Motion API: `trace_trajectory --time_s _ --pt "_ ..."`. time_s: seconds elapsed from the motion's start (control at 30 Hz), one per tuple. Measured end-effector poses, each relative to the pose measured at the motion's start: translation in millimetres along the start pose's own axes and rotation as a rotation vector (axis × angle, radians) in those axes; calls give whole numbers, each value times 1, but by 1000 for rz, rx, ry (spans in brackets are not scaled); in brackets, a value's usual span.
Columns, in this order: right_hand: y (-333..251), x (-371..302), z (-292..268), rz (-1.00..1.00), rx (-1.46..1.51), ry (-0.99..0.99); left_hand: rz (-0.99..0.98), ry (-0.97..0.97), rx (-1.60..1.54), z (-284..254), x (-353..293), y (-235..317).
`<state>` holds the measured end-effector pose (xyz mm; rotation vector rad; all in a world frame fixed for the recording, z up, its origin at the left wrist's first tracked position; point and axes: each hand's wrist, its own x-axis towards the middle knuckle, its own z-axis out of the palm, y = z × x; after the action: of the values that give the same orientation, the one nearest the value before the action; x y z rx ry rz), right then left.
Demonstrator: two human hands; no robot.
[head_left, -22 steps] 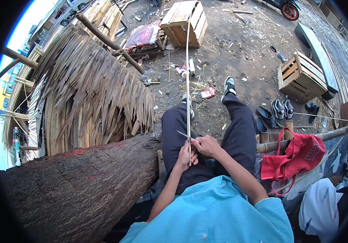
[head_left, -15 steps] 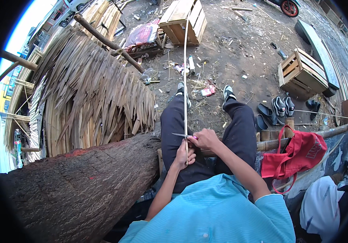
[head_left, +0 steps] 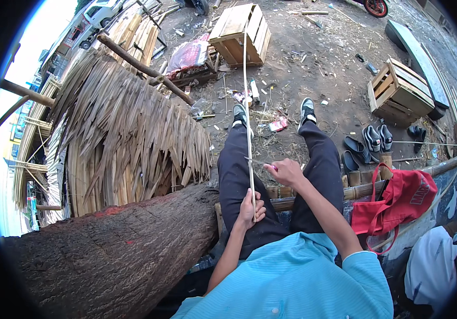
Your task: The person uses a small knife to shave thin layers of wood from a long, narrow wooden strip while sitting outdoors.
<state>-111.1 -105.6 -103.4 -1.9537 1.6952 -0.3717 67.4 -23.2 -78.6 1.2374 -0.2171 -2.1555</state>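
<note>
A long, thin, pale strip (head_left: 246, 85), which looks like split bamboo, runs away from me between my legs. Its near end sits in my left hand (head_left: 253, 208), with the fingers closed round it above my left thigh. My right hand (head_left: 286, 173) grips the pinkish handle of a knife (head_left: 259, 162). That blade points left, and its tip lies at the strip a little beyond my left hand. Whether the edge presses into the strip, I cannot tell.
A thick dark log (head_left: 133, 244) lies on my left beside a dry-leaf thatch panel (head_left: 133, 122). Wooden crates (head_left: 239, 34) stand ahead and to the right. A red bag (head_left: 398, 199) hangs by a bamboo rail, near several shoes (head_left: 371, 139). Litter covers the ground.
My right hand with the knife has moved away along the strip and a little right. My left hand, which was just below the knife, is now farther from it. The view has shifted slightly.
</note>
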Motion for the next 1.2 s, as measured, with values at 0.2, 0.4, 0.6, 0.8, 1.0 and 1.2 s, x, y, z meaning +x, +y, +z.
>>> trace_trajectory --time_s 0.2,0.4,0.6,0.8,1.0,1.2 --pt "-26 -31 33 -447 197 -1 -7 50 72 -10 7 -7" --pt "-29 -23 32 -399 112 1 -8 75 102 -11 4 -6" --pt "-33 -17 43 -404 82 16 -14 68 53 -17 3 -5" --pt "-40 2 40 -272 35 28 3 96 46 -15 5 1" --pt "23 78 -22 14 -172 57 22 71 73 7 8 -7" --pt "3 44 -14 -150 -51 -8 1 52 58 0 2 -4"
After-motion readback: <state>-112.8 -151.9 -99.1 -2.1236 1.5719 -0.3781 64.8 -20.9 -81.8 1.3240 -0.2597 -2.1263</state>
